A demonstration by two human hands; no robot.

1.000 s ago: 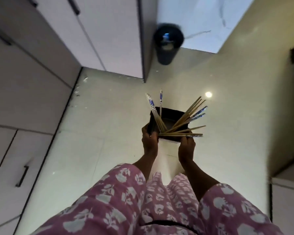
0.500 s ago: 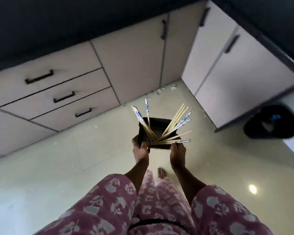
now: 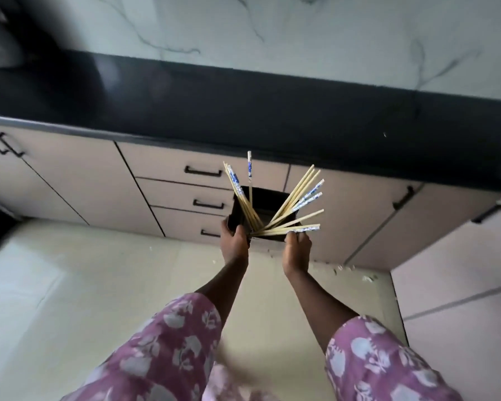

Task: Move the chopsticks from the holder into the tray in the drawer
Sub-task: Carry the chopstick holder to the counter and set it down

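Left hand: fingers grip the holder's left near corner.
Right hand: fingers grip its right near corner.
Chopsticks: fan from holder, lowest just above right fingers.

Black countertop runs across the upper view, white veined marble wall behind it. Pale cabinet doors below, black handles. Cream tiled floor; white crumbs scattered along the cabinet base, right.

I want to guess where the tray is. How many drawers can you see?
3, stacked under the counter: top drawer, middle drawer, and bottom drawer, partly behind the holder. Others may be out of view.
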